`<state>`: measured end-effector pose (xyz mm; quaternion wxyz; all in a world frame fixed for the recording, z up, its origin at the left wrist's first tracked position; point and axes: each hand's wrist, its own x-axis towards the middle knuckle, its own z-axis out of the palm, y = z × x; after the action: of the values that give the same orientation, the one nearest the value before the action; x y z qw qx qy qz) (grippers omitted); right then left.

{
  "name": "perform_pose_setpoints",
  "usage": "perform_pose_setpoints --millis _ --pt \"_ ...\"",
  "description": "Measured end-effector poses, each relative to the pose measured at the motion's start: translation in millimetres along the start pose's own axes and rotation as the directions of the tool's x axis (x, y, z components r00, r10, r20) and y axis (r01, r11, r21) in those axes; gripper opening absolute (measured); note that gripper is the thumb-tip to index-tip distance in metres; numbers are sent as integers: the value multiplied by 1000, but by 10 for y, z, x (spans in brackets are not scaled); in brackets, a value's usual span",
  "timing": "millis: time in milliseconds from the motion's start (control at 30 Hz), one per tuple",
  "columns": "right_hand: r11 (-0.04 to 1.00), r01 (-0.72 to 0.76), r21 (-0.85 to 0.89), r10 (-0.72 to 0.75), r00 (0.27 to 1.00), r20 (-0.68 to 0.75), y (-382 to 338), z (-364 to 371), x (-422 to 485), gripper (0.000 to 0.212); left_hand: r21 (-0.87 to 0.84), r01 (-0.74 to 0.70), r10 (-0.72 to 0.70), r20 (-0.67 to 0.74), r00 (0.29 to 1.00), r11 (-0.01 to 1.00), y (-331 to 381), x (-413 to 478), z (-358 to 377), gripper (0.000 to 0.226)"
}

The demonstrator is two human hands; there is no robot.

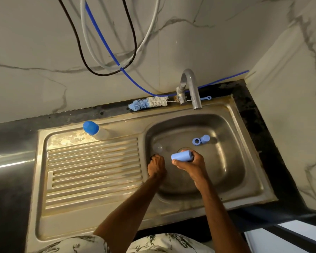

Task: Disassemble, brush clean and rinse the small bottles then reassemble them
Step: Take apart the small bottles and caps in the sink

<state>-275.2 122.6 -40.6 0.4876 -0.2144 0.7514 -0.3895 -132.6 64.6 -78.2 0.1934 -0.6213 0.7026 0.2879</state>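
sink (244, 125), two hands, loose parts

my right hand (192, 165) grips a blue bottle (181, 156) mid-sink. my left hand (156, 167) curls by the sink's left wall; i cannot tell if it holds anything. blue ring (196, 141) and blue cap (205, 138) lie touching behind.

Left hand (156, 168), right hand (192, 165), forearms (128, 203) bare; white short-sleeved shirt (171, 241), dark leafy print

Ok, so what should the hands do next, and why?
Probably the left hand should reach for the brush lying beside the tap. The right hand grips a blue bottle part, other blue parts lie loose in the basin, and nothing is being scrubbed yet.
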Motion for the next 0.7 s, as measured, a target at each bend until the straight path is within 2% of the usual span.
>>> perform_pose_setpoints --millis 100,167,267,367,500,600,700 --pt "1000 8 26 -8 1000 21 2 -33 -8 82 112 -112 114 -17 993 987 -5 -175 -114 47" --pt "1000 15 26 -16 999 39 15 -70 -4 78 149 -210 226 -99 969 966 -19 -361 -206 57" --pt "1000 -10 8 9 994 107 -32 -150 -23 78 -55 -425 407 -204 891 903 -20 -603 -454 84" --pt "1000 13 -2 -13 980 198 -220 -245 -156 68 -151 -592 550 -246 798 792 39 -682 -650 66" --pt "991 18 132 -45 978 205 -446 -395 -352 44 -165 -613 579 -213 787 773 115 -771 -747 56" --pt "989 27 148 -64 967 245 -531 -457 -439 50 -231 -671 635 -216 741 704 95 -797 -832 53" --pt "994 106 40 -113 953 282 -577 -590 -507 56 -269 -722 692 -213 690 637 30 -863 -962 35"
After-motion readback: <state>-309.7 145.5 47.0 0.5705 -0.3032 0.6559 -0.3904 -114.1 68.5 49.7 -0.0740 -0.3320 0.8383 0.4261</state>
